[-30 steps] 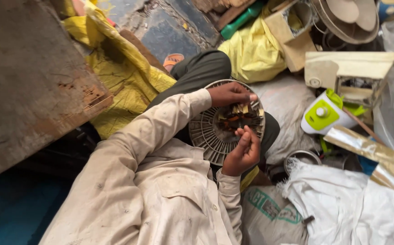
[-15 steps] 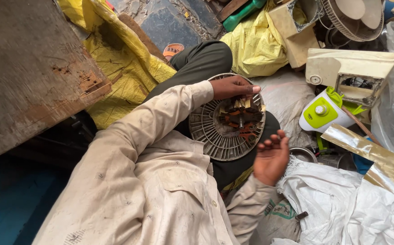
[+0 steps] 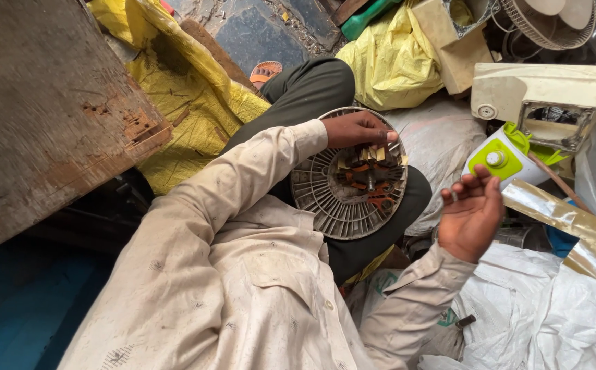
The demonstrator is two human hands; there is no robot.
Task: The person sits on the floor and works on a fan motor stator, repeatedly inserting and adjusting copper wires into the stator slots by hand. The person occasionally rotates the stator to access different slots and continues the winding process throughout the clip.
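Note:
A round grey fan grille [image 3: 325, 199] rests on my lap, across my dark trouser leg [image 3: 311, 89]. Small brown and orange metal pieces [image 3: 370, 178] lie heaped in its middle. My left hand [image 3: 356, 129] grips the grille's far rim, fingers curled over the edge beside the pieces. My right hand [image 3: 472, 212] is raised to the right of the grille, palm up and fingers spread. It touches nothing, and I cannot make out anything in it.
A worn wooden board [image 3: 44, 116] fills the left side. Yellow sheeting [image 3: 188, 89] lies beyond it. White sacks [image 3: 551, 322] sit at the lower right. A green-and-white appliance [image 3: 500, 161], a cream housing [image 3: 538, 96], a fan [image 3: 551, 20] and a gold foil strip [image 3: 572, 226] crowd the right.
My right hand left the pieces in the grille and swung out to the right, opening palm up. My left hand has stayed on the rim.

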